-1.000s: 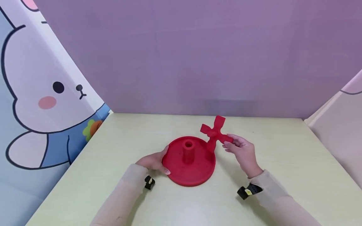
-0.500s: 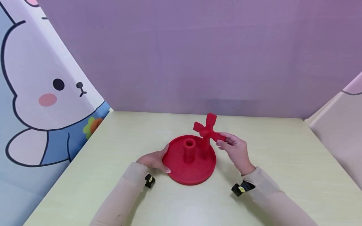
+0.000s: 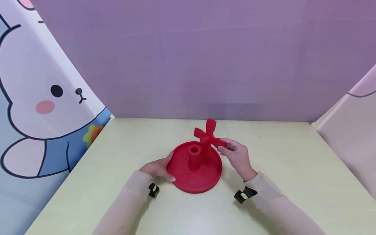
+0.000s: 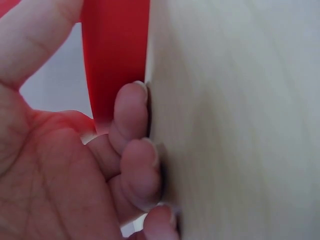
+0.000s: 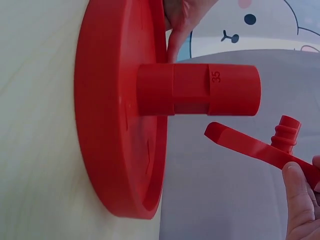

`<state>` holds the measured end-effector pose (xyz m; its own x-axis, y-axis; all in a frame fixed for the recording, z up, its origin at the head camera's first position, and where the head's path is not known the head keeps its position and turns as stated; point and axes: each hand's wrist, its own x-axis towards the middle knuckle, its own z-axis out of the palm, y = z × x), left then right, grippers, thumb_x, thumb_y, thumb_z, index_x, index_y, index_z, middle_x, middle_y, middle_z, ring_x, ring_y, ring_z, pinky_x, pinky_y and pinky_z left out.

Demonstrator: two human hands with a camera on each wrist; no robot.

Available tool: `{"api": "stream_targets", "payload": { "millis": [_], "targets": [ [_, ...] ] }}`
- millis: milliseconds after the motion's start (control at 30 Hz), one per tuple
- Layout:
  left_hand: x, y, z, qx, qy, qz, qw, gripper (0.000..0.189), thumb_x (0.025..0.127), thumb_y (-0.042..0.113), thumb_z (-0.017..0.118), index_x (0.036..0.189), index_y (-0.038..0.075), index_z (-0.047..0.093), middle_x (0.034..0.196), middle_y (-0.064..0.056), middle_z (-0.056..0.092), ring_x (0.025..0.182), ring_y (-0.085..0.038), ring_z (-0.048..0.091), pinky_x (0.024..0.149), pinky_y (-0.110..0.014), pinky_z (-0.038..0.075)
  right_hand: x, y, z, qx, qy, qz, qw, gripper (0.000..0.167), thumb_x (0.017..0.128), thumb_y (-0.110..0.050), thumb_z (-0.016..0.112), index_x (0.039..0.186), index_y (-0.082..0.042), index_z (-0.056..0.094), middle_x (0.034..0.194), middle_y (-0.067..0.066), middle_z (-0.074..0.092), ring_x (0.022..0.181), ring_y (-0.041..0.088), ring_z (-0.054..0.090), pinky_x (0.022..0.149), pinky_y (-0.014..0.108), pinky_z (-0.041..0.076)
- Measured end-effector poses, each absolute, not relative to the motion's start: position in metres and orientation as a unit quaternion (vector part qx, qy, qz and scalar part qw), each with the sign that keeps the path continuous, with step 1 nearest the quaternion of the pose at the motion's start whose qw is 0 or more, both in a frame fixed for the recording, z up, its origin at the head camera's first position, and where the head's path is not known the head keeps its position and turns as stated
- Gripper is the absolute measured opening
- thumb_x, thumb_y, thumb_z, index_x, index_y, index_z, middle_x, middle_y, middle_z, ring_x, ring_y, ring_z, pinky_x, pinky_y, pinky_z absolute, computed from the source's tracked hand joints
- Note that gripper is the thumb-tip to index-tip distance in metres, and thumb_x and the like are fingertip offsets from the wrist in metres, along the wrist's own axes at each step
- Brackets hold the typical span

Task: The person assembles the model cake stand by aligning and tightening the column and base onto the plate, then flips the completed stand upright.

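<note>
A red round base (image 3: 197, 183) with a raised rim lies on the table, and a hollow post (image 3: 194, 159) stands upright at its centre. My left hand (image 3: 157, 168) grips the near-left rim; the left wrist view shows curled fingers (image 4: 132, 112) against the red edge, close to the tabletop. My right hand (image 3: 236, 157) pinches one arm of a red four-armed cross piece (image 3: 210, 133). That piece hangs above the right part of the base, apart from the post. A ribbed stub (image 5: 287, 134) sticks out from its centre in the right wrist view.
The pale wooden table (image 3: 293, 169) reaches back to a purple backdrop (image 3: 188, 65). On the left hangs a cloth with a printed rabbit (image 3: 32, 75), and a pale panel (image 3: 352, 130) closes the right side.
My right hand has moved left with the cross piece, bringing it from beyond the base's right edge to just beside the post. My left hand stays on the rim.
</note>
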<state>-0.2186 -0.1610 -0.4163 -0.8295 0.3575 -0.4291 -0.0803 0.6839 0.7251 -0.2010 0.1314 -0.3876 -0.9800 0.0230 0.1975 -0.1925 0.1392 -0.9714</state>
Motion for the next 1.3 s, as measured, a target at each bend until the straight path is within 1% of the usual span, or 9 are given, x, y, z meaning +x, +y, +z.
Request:
{"api": "stream_targets", "payload": {
  "millis": [267,367,533,600,733,867,967,1167,1300],
  "targets": [
    [-0.217,-0.163,-0.415,0.086,0.868,0.4,0.281,0.117,0.069,0.016,0.085,0.154,0.009,0.004,0.15,-0.014,0.031,0.133,-0.034,0.03,0.097,-0.047,0.043,-0.202,0.125,-0.387,0.066,-0.753,0.65,0.073,0.033,0.089,-0.003,0.066,0.121,0.005,0.062,0.11,0.023,0.066,0.082,0.008,0.066,0.073,0.024,0.055],
    [-0.218,-0.163,-0.415,0.084,0.869,0.398,0.281,0.117,0.07,0.017,0.085,0.154,0.008,0.004,0.151,-0.014,0.03,0.134,-0.034,0.029,0.098,-0.048,0.042,-0.204,0.122,-0.387,0.079,-0.759,0.641,0.079,0.032,0.089,-0.002,0.066,0.121,0.006,0.063,0.109,0.023,0.066,0.086,0.012,0.066,0.075,0.024,0.054],
    [-0.216,-0.163,-0.414,0.073,0.877,0.383,0.281,0.117,0.07,0.018,0.085,0.154,0.007,0.005,0.152,-0.015,0.029,0.135,-0.034,0.028,0.099,-0.049,0.042,-0.204,0.12,-0.387,0.099,-0.768,0.628,0.085,0.029,0.089,0.0,0.065,0.117,0.007,0.065,0.108,0.022,0.067,0.09,0.02,0.066,0.078,0.023,0.054],
    [-0.216,-0.163,-0.413,0.073,0.876,0.384,0.281,0.117,0.07,0.018,0.085,0.154,0.007,0.005,0.152,-0.014,0.029,0.135,-0.034,0.028,0.099,-0.049,0.042,-0.204,0.12,-0.386,0.102,-0.768,0.626,0.086,0.028,0.089,0.001,0.064,0.116,0.007,0.065,0.107,0.022,0.067,0.09,0.021,0.066,0.077,0.023,0.053],
    [-0.216,-0.162,-0.412,0.077,0.873,0.389,0.283,0.117,0.069,0.019,0.085,0.154,0.008,0.005,0.151,-0.014,0.03,0.134,-0.034,0.029,0.098,-0.048,0.043,-0.204,0.119,-0.385,0.099,-0.766,0.63,0.08,0.027,0.088,0.001,0.065,0.115,0.007,0.066,0.106,0.022,0.068,0.088,0.019,0.066,0.076,0.022,0.053],
    [-0.216,-0.161,-0.413,0.079,0.874,0.387,0.285,0.117,0.069,0.019,0.085,0.154,0.008,0.005,0.151,-0.014,0.029,0.135,-0.034,0.028,0.099,-0.049,0.041,-0.204,0.116,-0.384,0.11,-0.773,0.619,0.081,0.026,0.088,0.001,0.065,0.114,0.006,0.067,0.104,0.02,0.068,0.087,0.022,0.065,0.075,0.021,0.054],
    [-0.216,-0.162,-0.414,0.082,0.871,0.392,0.285,0.117,0.069,0.019,0.085,0.154,0.008,0.004,0.151,-0.014,0.029,0.135,-0.034,0.028,0.1,-0.05,0.04,-0.205,0.115,-0.385,0.123,-0.783,0.603,0.087,0.025,0.088,0.002,0.065,0.112,0.005,0.068,0.103,0.019,0.069,0.087,0.024,0.065,0.074,0.021,0.054],
    [-0.218,-0.162,-0.415,0.089,0.862,0.405,0.29,0.117,0.069,0.019,0.084,0.155,0.009,0.004,0.149,-0.013,0.031,0.134,-0.034,0.029,0.096,-0.048,0.044,-0.208,0.114,-0.388,0.147,-0.79,0.586,0.106,0.022,0.087,0.004,0.065,0.108,0.004,0.07,0.1,0.018,0.07,0.084,0.026,0.067,0.072,0.02,0.054],
    [-0.218,-0.162,-0.414,0.085,0.867,0.397,0.289,0.118,0.069,0.019,0.085,0.155,0.009,0.005,0.15,-0.013,0.03,0.134,-0.033,0.029,0.097,-0.048,0.044,-0.208,0.114,-0.388,0.173,-0.791,0.574,0.123,0.021,0.086,0.004,0.066,0.106,0.004,0.071,0.097,0.017,0.071,0.08,0.025,0.066,0.07,0.02,0.053]
  ]
}}
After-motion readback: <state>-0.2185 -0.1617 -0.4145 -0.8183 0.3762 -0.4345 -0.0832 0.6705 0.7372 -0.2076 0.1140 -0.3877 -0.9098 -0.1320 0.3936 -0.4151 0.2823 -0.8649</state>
